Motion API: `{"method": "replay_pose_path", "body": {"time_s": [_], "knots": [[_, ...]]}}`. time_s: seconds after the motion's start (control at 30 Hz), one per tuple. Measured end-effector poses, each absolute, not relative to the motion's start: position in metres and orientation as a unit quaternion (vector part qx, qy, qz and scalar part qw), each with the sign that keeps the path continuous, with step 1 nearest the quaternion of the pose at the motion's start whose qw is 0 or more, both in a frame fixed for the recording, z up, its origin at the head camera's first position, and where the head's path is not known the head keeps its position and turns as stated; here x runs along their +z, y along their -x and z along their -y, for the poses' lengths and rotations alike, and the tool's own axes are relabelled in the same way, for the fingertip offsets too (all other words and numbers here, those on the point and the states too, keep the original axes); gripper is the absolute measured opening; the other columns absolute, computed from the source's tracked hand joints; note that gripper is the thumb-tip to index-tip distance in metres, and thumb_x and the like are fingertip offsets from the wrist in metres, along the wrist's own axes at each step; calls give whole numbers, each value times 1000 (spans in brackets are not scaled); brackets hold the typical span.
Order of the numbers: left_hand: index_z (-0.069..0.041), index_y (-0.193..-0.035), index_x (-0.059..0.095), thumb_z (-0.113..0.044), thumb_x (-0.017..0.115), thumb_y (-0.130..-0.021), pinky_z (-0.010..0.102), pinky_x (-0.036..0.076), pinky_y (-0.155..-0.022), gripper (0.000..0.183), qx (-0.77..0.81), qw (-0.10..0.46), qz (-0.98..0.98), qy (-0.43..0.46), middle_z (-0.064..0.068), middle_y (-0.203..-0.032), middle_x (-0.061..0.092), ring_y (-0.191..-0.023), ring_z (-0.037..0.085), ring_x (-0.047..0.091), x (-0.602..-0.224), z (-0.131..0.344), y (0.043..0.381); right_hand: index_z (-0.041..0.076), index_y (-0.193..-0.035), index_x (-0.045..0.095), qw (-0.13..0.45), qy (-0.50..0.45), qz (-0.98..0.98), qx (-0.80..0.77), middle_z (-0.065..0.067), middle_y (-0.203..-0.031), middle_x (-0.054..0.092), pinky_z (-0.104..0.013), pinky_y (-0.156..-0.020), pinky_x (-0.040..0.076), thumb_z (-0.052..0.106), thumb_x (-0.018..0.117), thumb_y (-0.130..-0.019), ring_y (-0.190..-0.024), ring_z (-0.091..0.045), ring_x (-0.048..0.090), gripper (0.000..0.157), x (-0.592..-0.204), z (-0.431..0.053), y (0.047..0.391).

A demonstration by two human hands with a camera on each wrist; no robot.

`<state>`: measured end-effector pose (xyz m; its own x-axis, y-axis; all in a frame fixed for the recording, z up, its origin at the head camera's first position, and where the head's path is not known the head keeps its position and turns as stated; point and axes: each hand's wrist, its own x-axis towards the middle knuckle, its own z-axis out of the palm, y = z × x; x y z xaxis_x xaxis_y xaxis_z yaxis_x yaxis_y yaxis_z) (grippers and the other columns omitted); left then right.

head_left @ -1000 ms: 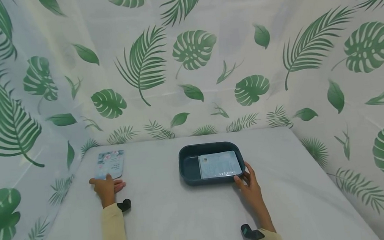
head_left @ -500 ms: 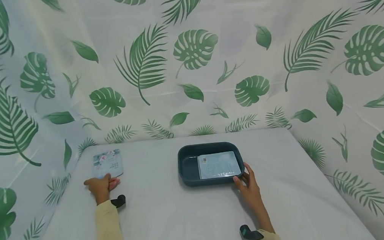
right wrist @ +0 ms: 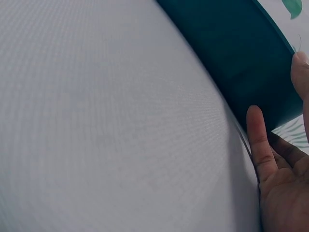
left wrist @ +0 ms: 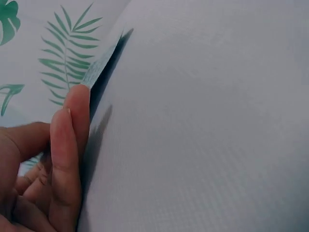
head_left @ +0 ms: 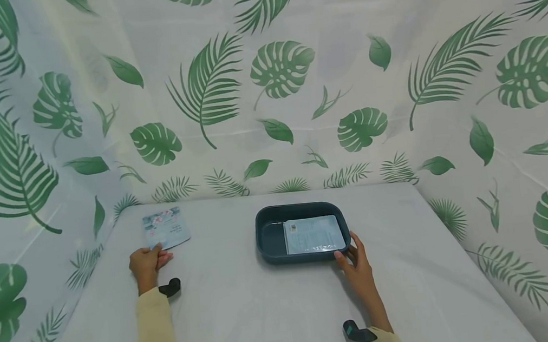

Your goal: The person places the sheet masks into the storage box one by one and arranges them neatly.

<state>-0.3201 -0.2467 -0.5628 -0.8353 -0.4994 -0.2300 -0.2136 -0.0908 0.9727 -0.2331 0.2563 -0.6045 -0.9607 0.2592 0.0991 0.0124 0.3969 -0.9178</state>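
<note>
My left hand (head_left: 144,265) pinches the near edge of a flat light-blue packet (head_left: 166,228) with a flower print, at the far left of the table. In the left wrist view the packet (left wrist: 102,63) slants up off the white surface, with a dark shadow under it. My right hand (head_left: 359,272) holds the near right corner of a dark teal tray (head_left: 271,242), thumb at the rim and fingers around the outer wall. Inside the tray's right side lies another light-blue packet (head_left: 314,235). The right wrist view shows the tray's outer wall (right wrist: 236,58) beside the fingers.
A white-covered table (head_left: 247,314) spreads under both hands. Behind and beside it hangs a white cloth printed with green leaves (head_left: 280,132). A small black device is strapped to each wrist.
The packet at the left has turned to a slant and shifted right within the left fingers' pinch. The left hand first moved left, then slightly back right. Right hand and tray stay in place.
</note>
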Motion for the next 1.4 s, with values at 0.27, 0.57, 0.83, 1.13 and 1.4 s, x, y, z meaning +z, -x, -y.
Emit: {"method": "replay_pose_path", "body": {"time_s": [0.27, 0.57, 0.83, 1.13, 1.4], "knots": [[2, -122, 43, -15, 52, -99, 24, 56, -78, 30, -746, 99, 608, -251, 1, -88, 65, -71, 6, 71, -571, 259, 320, 35, -155, 14, 112, 83, 827, 545, -22, -153, 35, -55, -106, 39, 50, 62, -92, -141, -40, 36, 81, -605, -256, 233], [2, -140, 31, -10, 29, -103, 35, 54, -87, 39, -853, 133, 430, -264, 11, -126, 49, -100, 13, 64, -565, 266, 312, 33, -155, 15, 117, 81, 825, 547, -22, -153, 35, -53, -106, 39, 47, 62, -93, -141, -40, 37, 80, -603, -258, 234], [-16, -141, 10, -18, 17, -106, 43, 33, -111, 37, -865, 179, 365, -295, 11, -157, 15, -139, 22, 35, -567, 260, 313, 32, -156, 15, 110, 79, 823, 551, -22, -153, 35, -54, -105, 40, 47, 62, -93, -141, -40, 37, 80, -604, -258, 233], [-20, -120, 34, -19, 45, -103, 18, 43, -87, 20, -826, 237, 389, -332, -4, -122, 39, -114, 10, 44, -581, 258, 314, 35, -155, 14, 107, 82, 826, 547, -22, -155, 33, -56, -107, 37, 49, 61, -93, -142, -41, 35, 80, -604, -259, 231], [-21, -146, 14, -10, 66, -90, 12, 48, -79, 77, -858, 242, 369, -262, -5, -123, 40, -115, 10, 48, -583, 259, 312, 36, -155, 13, 109, 86, 827, 545, -22, -154, 33, -53, -107, 39, 52, 61, -92, -142, -40, 36, 81, -605, -259, 233]]}}
